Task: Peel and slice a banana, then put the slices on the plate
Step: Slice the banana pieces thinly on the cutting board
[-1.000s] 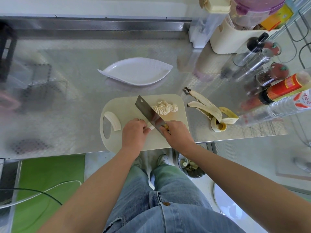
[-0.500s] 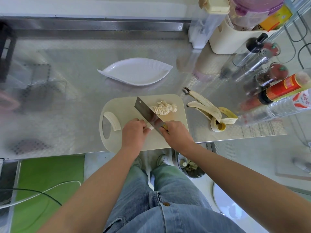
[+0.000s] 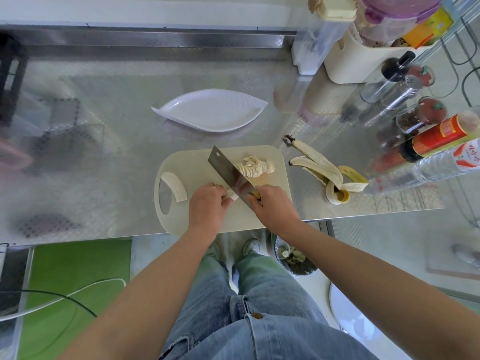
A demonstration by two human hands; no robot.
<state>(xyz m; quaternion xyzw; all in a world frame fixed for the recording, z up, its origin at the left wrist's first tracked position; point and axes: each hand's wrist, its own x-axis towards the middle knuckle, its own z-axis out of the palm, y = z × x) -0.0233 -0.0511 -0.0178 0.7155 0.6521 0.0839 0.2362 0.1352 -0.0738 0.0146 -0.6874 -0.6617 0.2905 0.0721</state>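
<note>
The person's right hand is wrapped round the yellowish handle of a broad rectangular steel cleaver. Its blade runs on a slant from far-left to near-right across the cream plastic cutting board. The left hand has its fingers curled down over a short, pale, peeled banana stub, pinning it to the board just left of the blade. Only the cut end shows beyond the fingertips, touching or almost touching the steel, so little seems left to cut. The stub's long axis appears to run across the blade and back under the left palm. On the blade's other side, farther off and to the right, lies the heap of pale cut slices. A curved, peeled banana half lies at the board's left end beside the handle hole, nearer the left hand, which would probably fetch it next. The white leaf-shaped plate stands beyond the board, holding no slices. The yellow peel lies on the metal counter to the right.
</note>
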